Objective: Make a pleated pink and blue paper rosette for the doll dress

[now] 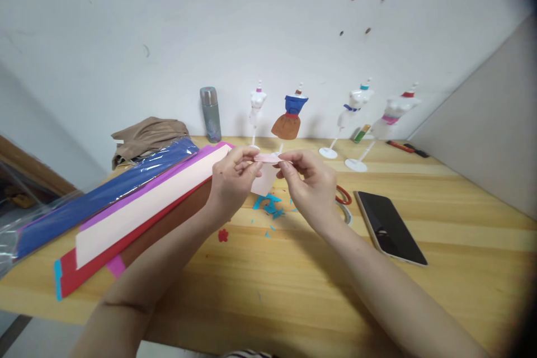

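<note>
Between my two hands, above the table, a pale pink piece of paper [264, 180] has its top edge folded into a narrow strip. My left hand [235, 174] pinches the left end of that fold with thumb and fingers. At the right end, my right hand [308, 182] grips it the same way. Below lie turquoise paper scraps [271, 206] and a small red flower-shaped scrap [223, 235]. Just beyond my hands stands a mini mannequin [289, 114] in a blue top and brown skirt.
Long coloured paper sheets [146, 207] and a plastic-wrapped blue pack [109, 193] cover the left side. Scissors [344, 207] lie partly behind my right hand, beside a phone [392, 226]. A flask [210, 116], more white mannequins [356, 102] and a cutter [400, 146] line the wall.
</note>
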Action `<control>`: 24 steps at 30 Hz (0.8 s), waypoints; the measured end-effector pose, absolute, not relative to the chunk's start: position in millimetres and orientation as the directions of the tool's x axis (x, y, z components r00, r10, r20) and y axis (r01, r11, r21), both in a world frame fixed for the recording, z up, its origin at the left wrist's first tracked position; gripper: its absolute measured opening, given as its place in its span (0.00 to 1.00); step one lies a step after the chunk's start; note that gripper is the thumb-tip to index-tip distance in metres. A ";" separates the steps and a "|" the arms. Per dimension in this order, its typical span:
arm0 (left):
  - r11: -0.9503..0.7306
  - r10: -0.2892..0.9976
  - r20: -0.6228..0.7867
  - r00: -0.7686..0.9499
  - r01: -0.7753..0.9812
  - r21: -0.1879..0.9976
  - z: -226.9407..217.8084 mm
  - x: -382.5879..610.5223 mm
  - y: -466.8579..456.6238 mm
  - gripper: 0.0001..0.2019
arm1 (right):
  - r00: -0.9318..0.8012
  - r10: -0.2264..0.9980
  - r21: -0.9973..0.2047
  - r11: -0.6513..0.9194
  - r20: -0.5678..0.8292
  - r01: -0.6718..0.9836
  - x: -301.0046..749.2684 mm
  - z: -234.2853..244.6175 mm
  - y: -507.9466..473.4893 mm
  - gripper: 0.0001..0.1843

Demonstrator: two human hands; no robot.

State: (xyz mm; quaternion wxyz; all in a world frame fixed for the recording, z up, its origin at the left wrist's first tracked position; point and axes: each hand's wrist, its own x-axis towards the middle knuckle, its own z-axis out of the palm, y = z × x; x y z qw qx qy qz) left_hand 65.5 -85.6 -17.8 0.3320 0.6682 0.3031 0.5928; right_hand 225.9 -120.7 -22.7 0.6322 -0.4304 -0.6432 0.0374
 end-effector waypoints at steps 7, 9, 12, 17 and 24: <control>-0.424 0.837 0.441 0.325 -0.125 0.897 -10.0 59.3 -86.1 0.21 | 0.146 0.533 -0.525 0.683 0.834 0.507 225.5 -20.3 -122.7 0.06; -0.421 0.833 0.434 0.343 -0.117 0.900 -7.6 58.8 -89.1 0.23 | 0.147 0.546 -0.536 0.672 0.825 0.510 226.0 -21.1 -122.9 0.06; -0.388 0.848 0.405 0.343 -0.120 0.914 -3.4 59.5 -93.4 0.22 | 0.144 0.554 -0.541 0.667 0.820 0.512 226.5 -21.9 -123.5 0.05; -0.248 0.879 0.299 0.372 -0.179 0.952 7.8 55.5 -93.7 0.18 | 0.101 0.565 -0.521 0.658 0.819 0.543 227.3 -21.2 -125.9 0.06; -0.110 0.913 0.169 0.372 -0.175 0.978 15.9 48.7 -93.2 0.13 | 0.007 0.529 -0.434 0.689 0.849 0.581 228.2 -19.5 -127.0 0.08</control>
